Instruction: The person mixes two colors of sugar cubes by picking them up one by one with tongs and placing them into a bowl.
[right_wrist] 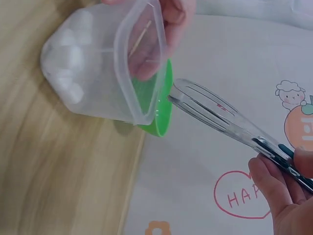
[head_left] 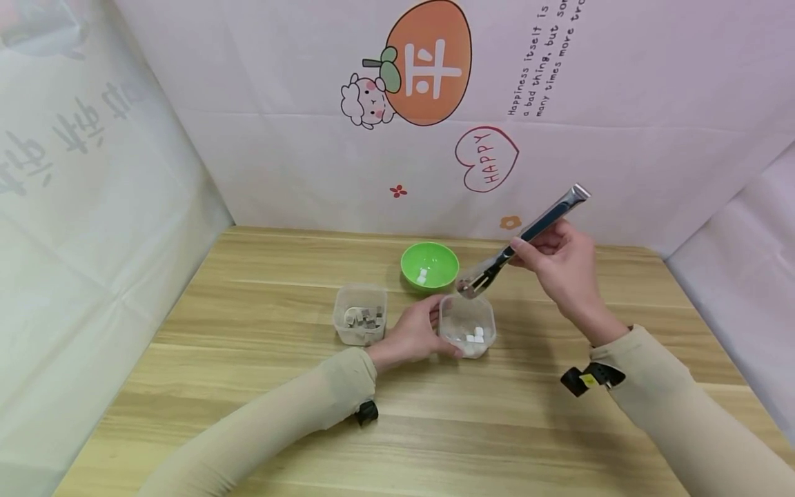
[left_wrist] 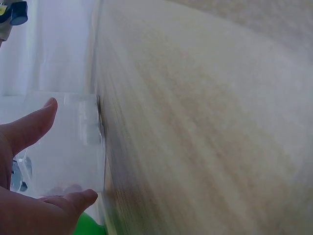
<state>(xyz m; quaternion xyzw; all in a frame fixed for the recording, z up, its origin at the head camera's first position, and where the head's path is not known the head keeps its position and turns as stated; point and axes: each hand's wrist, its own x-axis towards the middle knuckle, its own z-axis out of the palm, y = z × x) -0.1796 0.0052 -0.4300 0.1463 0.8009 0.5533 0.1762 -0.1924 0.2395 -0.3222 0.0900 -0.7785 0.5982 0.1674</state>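
Observation:
My right hand point(head_left: 568, 269) holds metal tongs point(right_wrist: 210, 110) by their dark handle, pinched between thumb and fingers. Their tips point down to the left, raised above the back rim of a clear plastic container point(head_left: 462, 314), and no cube shows between them. White cubes point(head_left: 475, 336) lie in the bottom of that container. From its left side my left hand point(head_left: 413, 331) grips it, thumb along the front and fingers behind. Just behind stands a green bowl point(head_left: 444, 266) with a couple of white cubes point(head_left: 422, 276) in it.
Left of my left hand, a second clear container point(head_left: 360, 300) holds several grey metallic-looking cubes point(head_left: 365, 317). The wooden table point(head_left: 261, 373) ends at a printed white cloth backdrop point(head_left: 298, 172) behind the bowl. More white cloth point(head_left: 745, 207) hangs at the sides.

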